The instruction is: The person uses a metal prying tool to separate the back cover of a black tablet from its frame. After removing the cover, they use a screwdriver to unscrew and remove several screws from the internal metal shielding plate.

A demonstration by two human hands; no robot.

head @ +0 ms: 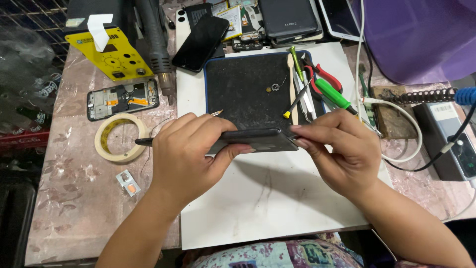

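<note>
Black flat phone [255, 140] sits edge-up, held by the left hand [186, 154] and right hand [339, 146] above bare white board [267, 203].

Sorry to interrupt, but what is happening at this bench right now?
A person holds a dark phone edge-up over a white board. The left hand grips its left end, and the right hand pinches its right end. Screwdrivers and tweezers lie on the black mat behind; a tape roll sits at the left.
</note>
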